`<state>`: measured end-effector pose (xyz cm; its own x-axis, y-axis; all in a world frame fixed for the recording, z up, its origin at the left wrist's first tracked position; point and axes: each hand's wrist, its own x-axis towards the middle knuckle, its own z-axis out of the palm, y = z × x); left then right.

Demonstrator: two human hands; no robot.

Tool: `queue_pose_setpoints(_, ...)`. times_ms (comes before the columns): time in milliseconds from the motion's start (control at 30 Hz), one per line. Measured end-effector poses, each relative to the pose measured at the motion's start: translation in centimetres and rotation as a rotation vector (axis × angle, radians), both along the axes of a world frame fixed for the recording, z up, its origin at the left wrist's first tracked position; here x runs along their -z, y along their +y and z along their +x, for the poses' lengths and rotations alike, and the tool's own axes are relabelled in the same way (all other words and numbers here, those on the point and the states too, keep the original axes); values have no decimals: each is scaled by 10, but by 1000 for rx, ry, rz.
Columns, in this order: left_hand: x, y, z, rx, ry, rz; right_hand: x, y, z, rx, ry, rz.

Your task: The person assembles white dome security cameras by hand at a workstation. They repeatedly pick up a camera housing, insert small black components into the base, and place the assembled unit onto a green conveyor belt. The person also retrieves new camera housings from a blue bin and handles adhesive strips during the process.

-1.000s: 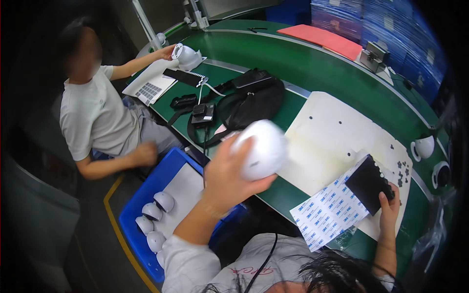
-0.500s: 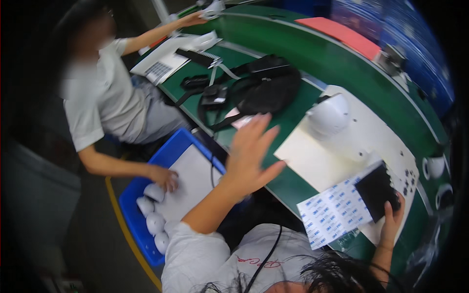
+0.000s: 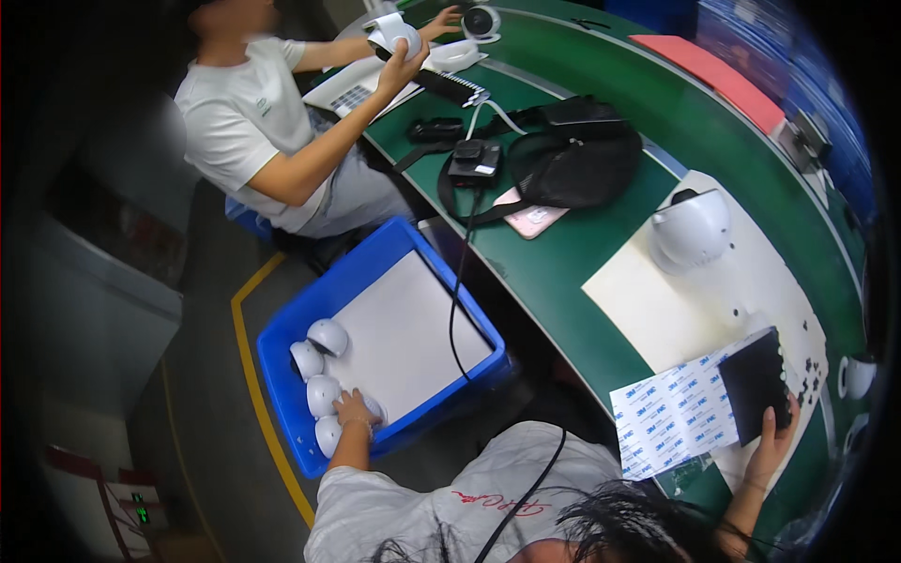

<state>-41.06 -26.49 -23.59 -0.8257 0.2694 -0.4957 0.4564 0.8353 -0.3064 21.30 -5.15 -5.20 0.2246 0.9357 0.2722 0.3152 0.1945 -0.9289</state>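
Observation:
My left hand [image 3: 354, 410] reaches into the blue bin [image 3: 413, 427], its fingers curled over a white rounded camera housing [image 3: 375, 413], mostly hidden by the hand. Beside it, along the bin's left side, lie several more housings [image 3: 328, 337]. At the right, my right hand [image 3: 774, 436] grips the edge of a black pad sheet [image 3: 754, 385]. White backing paper [image 3: 671, 422] with blue print stretches left from that sheet. Farther back on the table, a larger white housing [image 3: 692, 230] with a dark top opening stands on a cream sheet [image 3: 619, 281].
Small black pieces [image 3: 809, 375] are scattered on the cream sheet's right part. A black bag [image 3: 582, 159], a pink phone [image 3: 533, 218] and a cable [image 3: 457, 310] lie to the left. Across the bin sits a co-worker [image 3: 253, 122] holding a white camera [image 3: 394, 38].
My left hand has gone from above the table edge down into the bin. The co-worker's hand has left the bin and now holds up a white camera. My right hand keeps its grip.

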Motion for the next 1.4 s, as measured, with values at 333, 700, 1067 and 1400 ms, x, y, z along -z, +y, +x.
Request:
queue_pose_setpoints(333, -213, 91, 56, 607, 269, 760, -10, 0, -17, -79, 13, -45)
queue_pose_setpoints(700, -303, 283, 248, 1540, 2, 840, -18, -2, -19, -55, 24, -9)
queue_pose_setpoints(1067, -220, 220, 125, 849, 58, 1545, -4, -12, 2, -8, -64, -34)
queue_pose_setpoints(1400, -27, -76, -16, -509, 94, 239, -5, 0, -8, 105, -61, -55)
